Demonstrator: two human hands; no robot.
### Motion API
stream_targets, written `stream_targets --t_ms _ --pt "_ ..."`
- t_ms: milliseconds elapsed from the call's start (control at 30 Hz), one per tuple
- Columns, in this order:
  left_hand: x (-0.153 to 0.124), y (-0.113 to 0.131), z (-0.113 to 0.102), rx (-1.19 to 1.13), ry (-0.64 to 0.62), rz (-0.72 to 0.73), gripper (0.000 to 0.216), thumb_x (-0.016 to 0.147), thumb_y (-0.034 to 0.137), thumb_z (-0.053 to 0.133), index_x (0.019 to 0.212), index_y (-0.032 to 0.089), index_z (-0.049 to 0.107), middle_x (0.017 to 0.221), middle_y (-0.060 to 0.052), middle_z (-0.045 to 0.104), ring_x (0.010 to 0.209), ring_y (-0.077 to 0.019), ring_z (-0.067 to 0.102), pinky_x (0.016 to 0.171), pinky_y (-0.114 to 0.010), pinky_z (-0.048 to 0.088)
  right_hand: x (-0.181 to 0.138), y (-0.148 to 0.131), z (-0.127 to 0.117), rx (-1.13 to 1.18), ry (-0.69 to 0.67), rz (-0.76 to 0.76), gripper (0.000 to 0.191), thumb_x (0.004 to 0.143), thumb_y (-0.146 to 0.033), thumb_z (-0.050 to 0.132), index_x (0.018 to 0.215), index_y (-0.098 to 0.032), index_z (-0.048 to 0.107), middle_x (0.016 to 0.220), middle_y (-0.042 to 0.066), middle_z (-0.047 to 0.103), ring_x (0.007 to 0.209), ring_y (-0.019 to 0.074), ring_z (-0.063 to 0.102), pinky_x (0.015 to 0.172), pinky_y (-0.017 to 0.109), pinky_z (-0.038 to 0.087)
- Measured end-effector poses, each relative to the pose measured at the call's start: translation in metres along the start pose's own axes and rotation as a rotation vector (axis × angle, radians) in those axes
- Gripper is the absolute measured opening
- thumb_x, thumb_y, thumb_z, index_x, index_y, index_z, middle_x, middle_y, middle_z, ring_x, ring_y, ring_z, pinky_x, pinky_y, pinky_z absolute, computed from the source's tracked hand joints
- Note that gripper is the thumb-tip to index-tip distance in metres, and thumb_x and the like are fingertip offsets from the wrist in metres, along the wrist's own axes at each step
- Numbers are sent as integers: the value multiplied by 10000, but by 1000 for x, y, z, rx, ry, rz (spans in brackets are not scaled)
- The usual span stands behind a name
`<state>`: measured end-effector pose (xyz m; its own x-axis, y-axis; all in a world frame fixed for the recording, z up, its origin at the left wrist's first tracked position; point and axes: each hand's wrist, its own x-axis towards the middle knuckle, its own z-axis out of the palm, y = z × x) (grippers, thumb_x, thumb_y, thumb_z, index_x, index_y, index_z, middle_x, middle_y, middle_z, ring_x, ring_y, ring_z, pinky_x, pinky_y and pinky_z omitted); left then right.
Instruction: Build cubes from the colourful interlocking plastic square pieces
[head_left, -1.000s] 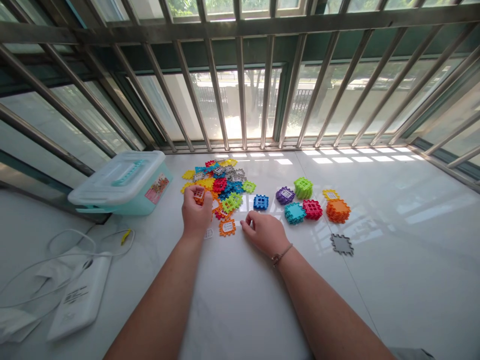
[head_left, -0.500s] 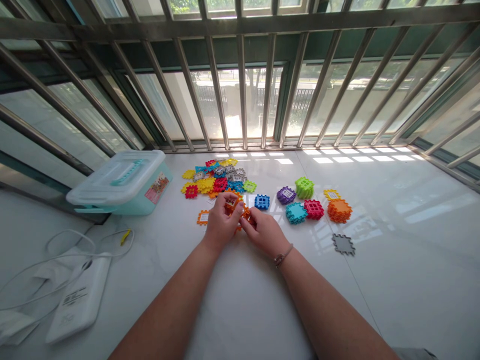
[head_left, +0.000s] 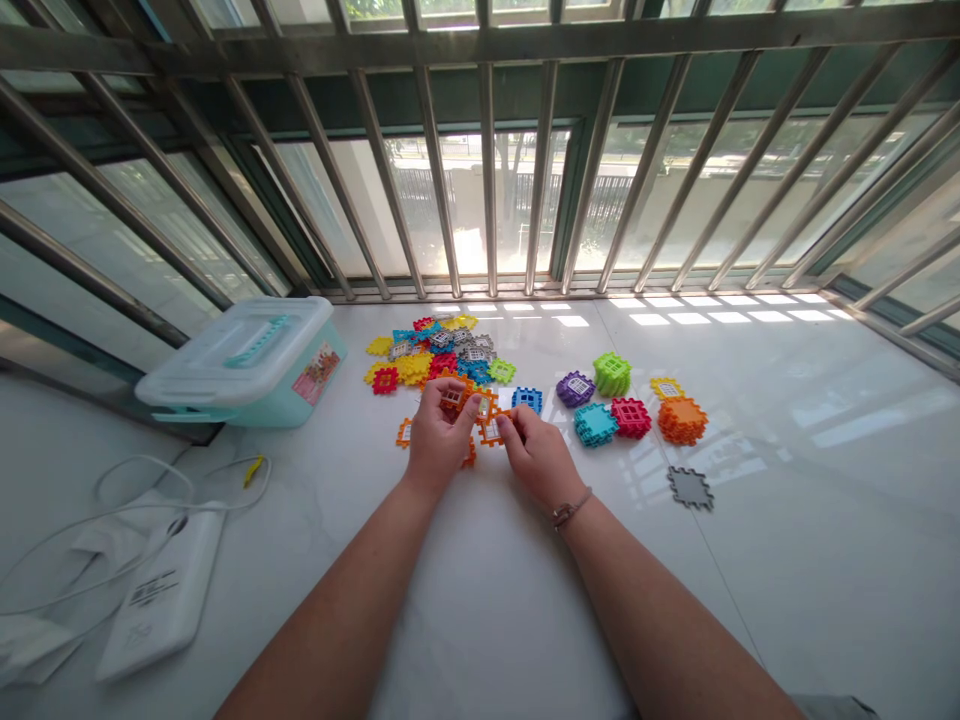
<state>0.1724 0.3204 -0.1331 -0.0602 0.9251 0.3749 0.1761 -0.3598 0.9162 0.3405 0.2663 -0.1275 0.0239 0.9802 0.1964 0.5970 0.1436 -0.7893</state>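
The orange window tiles (head_left: 472,405) are held just above the white floor (head_left: 487,600), near the middle. The left hand (head_left: 439,435) closes its fingers on one tile; the right hand (head_left: 536,455) pinches another tile beside it. Far behind lies a mixed pile (head_left: 439,355); sorted stacks (head_left: 637,405) stand at right, a lidded box (head_left: 244,365) at left.

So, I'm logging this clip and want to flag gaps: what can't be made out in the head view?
- How the orange pieces join: fingers of the left hand and right hand cover them.
- The label on the storage box: too small to read.
- Print on the white power bank: too small.
- The white cloth: cut off by the left edge.
- The mixed pile: pieces overlap, so no count.
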Motion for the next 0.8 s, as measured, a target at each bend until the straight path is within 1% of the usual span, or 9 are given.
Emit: stream_targets --t_ms 133,200,267,367,467,533,600,667,800 --pt "4 2 -2 33 114 -48 310 955 473 765 1089 238 613 912 1 668 752 -145 668 704 -255 570 1 0 -2 -19 23 24 364 1118 -524 378 924 -258 533 740 -8 634 664 183 594 633 294 330" --pt "6 1 -3 47 120 -86 281 965 468 744 1079 234 639 917 -5 686 749 -149 680 685 -252 577 1 -1 -2 -10 31 18 367 1118 -527 363 942 -257 538 752 -7 637 664 183 593 635 293 336" --pt "7 0 -3 36 80 -112 264 967 463 734 1078 232 675 936 -10 706 753 -148 686 684 -251 588 1 -1 -1 16 37 3 349 1113 -528 384 971 -254 548 758 -12 635 665 180 591 635 289 342" --pt "5 -1 -2 7 -53 -112 288 987 499 704 1080 228 729 966 -22 741 756 -152 702 702 -266 606 0 -1 -1 58 49 -22 309 1094 -526 459 1026 -246 569 759 -23 632 667 173 591 639 281 357" --pt "1 -1 -2 48 -201 -30 334 1019 536 659 1026 221 770 906 -32 759 729 -160 718 700 -278 595 0 0 0 64 91 -27 289 1074 -514 514 1103 -235 585 760 -28 627 666 168 593 641 276 379" --pt "-1 -1 -2 74 -262 17 344 1026 539 654 1008 220 782 896 -43 768 705 -161 718 685 -286 585 1 2 0 65 137 -15 303 1062 -506 540 1167 -226 583 762 -28 624 664 169 596 640 278 398" --pt "-2 -1 -2 81 -278 23 347 1020 547 665 1017 224 791 911 -54 780 684 -165 715 663 -293 583 1 4 0 63 186 4 338 1050 -504 567 1230 -218 574 814 -12 646 698 174 617 662 282 431" --pt "-2 -2 -2 88 -275 7 348 1007 556 682 1018 229 802 903 -56 786 665 -169 714 637 -297 579 2 5 0 42 233 12 366 1043 -500 588 1269 -213 569 929 24 676 766 180 641 710 292 468" --pt "-2 1 -2 120 -297 30 323 992 542 703 973 240 817 828 -32 766 648 -166 696 623 -292 558 3 5 -1 1 293 -24 337 1060 -468 566 1257 -196 587 1141 97 673 813 178 633 803 329 512"
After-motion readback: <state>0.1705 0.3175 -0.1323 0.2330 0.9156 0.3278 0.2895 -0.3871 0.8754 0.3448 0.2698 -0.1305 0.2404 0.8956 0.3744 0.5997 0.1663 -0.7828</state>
